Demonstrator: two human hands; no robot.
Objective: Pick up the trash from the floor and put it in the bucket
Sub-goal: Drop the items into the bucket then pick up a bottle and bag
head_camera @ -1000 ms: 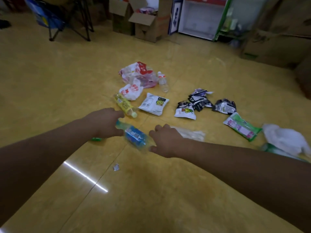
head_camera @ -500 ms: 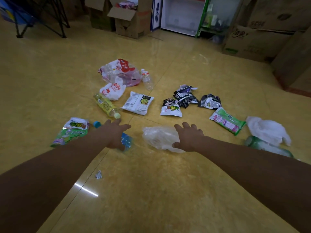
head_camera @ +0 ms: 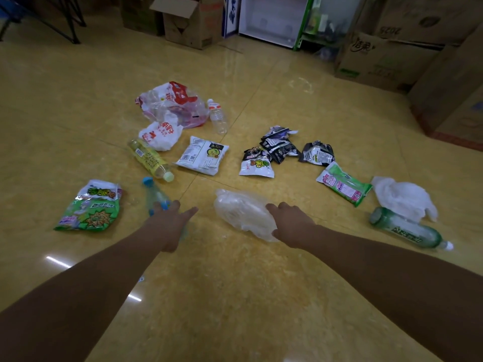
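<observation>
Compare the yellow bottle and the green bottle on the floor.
The yellow bottle has a pale yellow cap; the green bottle has a white one. The yellow bottle lies left, beside a white snack packet; the green bottle lies far right, by a white plastic bag. Both lie on their sides, capped.

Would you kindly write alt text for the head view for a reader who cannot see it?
Two bare arms reach to a littered yellow floor: the left hand over a blue-capped bottle, the right hand gripping a clear plastic bag; wrappers and bottles lie beyond.
</observation>
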